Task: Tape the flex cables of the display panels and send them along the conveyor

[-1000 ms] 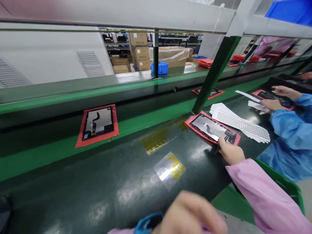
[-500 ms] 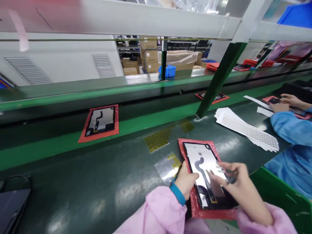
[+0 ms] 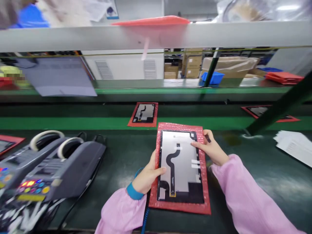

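A tablet screen (image 3: 184, 172) lies back side up on a red bubble-wrap sheet (image 3: 180, 208), held up in front of me above the bench. A dark, S-shaped flex cable (image 3: 172, 175) runs down its silvery back. Closed on the left edge of screen and wrap is my left hand (image 3: 148, 174), its thumb on top and a blue wrist strap (image 3: 134, 191) at the cuff. My right hand (image 3: 211, 148) pinches the upper right edge, thumb over the screen. Beside its fingers shows a small dark object that I cannot make out.
Grey tape dispensers (image 3: 75, 169) with lit buttons stand at the left. Another screen on red wrap (image 3: 143, 113) rests on the green strip ahead. White sticker sheets (image 3: 296, 146) lie at the right, near a slanted dark green post (image 3: 280, 104). A shelf beam (image 3: 97, 39) crosses overhead.
My view has turned left, bringing the tape dispensers into sight. The screen on its wrap is lifted and swung left with my hands. My right hand has moved from over the screen to its upper right edge.
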Available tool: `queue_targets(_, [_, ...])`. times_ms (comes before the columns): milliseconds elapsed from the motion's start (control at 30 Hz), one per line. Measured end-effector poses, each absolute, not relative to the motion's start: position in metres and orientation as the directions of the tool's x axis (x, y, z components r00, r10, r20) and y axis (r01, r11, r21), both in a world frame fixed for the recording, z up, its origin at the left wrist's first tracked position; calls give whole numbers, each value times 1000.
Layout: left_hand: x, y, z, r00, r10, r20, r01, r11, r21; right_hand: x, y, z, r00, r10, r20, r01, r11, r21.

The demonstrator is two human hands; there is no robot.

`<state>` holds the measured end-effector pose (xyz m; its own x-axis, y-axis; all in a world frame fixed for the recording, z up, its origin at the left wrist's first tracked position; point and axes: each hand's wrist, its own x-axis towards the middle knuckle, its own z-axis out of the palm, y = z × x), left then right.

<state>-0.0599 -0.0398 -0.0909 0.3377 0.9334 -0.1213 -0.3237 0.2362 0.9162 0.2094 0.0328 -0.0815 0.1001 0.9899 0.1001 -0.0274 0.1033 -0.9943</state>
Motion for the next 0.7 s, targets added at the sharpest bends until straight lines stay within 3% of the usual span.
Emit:
queue_targets(200, [-102, -39, -118, 133, 970, -206, -232, 232, 945, 168, 74, -104, 33, 987, 156, 136, 150, -979])
queue_targets(400, [-107, -41, -134, 18, 978, -210, -97, 211, 973, 225, 7, -109, 100, 992, 81, 238, 55, -970])
queue_targets(467, [-100, -51, -131, -89, 989, -120, 79, 127, 989, 244, -19, -117, 166, 985, 49, 237, 9, -971])
queue_targets(533, [-85, -64, -124, -132, 986, 103, 390, -44, 920, 259, -37, -127, 235, 972, 19, 227, -35, -973])
queue_targets(600, [-61, -79, -116, 15, 946, 324, 640, -258, 724, 270, -49, -136, 288, 958, 1, 236, -70, -969])
queue_targets(700, [-13, -95, -114, 391, 839, 378, 659, -542, 522, 280, -55, -144, 342, 940, -8, 259, -103, -960])
